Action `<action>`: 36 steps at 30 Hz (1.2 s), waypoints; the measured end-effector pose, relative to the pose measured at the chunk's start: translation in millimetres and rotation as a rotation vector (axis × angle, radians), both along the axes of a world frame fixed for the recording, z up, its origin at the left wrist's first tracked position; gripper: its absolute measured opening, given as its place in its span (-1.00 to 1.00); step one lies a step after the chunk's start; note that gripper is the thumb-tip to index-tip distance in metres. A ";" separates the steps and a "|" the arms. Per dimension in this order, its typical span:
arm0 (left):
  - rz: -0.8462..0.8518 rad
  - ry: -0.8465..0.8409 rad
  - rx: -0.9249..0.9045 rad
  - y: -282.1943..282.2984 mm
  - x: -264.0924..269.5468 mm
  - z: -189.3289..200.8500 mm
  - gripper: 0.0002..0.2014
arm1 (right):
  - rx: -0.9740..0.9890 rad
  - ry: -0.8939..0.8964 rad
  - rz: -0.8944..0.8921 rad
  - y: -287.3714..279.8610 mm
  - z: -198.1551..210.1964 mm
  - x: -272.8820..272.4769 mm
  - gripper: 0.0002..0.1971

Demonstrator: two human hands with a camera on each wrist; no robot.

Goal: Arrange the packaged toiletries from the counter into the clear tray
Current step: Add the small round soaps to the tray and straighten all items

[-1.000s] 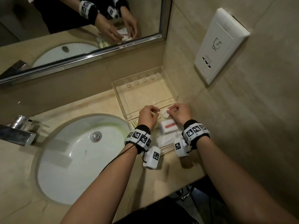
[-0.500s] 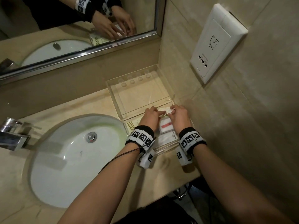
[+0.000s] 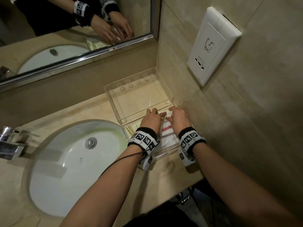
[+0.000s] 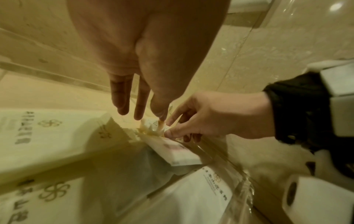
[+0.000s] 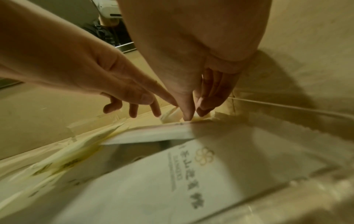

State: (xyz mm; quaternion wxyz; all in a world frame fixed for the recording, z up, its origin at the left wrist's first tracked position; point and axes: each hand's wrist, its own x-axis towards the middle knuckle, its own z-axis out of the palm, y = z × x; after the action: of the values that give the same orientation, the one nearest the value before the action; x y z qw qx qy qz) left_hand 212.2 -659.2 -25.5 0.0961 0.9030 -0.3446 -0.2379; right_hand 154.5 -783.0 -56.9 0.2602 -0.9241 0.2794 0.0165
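Observation:
The clear tray (image 3: 114, 102) sits in the counter's back right corner; its far compartment holds nothing. The near compartment holds a flat packet with a red stripe (image 3: 166, 128), a white printed sachet (image 3: 170, 140) and more printed packs (image 4: 47, 128) under my left wrist. Both hands meet over the divider on a small crinkled white packet (image 4: 153, 128). My left hand (image 3: 161, 114) holds its left end with thumb and a fingertip, the other fingers hanging free. My right hand (image 3: 170, 114) pinches its right end between thumb and fingers (image 5: 206, 106).
A white oval sink (image 3: 65, 161) lies left of the tray, with a chrome faucet (image 3: 11, 145) at the far left. The tiled side wall with a white socket plate (image 3: 213, 46) rises right beside the tray. A mirror (image 3: 73, 30) hangs behind it.
Both hands have carried the small packet a little forward, from above the red-striped packet to the tray's divider. The other packets have not moved.

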 end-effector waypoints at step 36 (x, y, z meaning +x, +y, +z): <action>0.146 -0.102 -0.114 -19.9 6.2 -9.5 -0.71 | -0.039 0.072 0.025 -2.5 10.9 1.8 -0.64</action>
State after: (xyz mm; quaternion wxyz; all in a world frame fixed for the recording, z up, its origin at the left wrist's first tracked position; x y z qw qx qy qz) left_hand 218.4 -679.1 -35.1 0.1470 0.9296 -0.2955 -0.1641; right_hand 156.3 -785.5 -46.0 0.2316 -0.9313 0.2772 0.0477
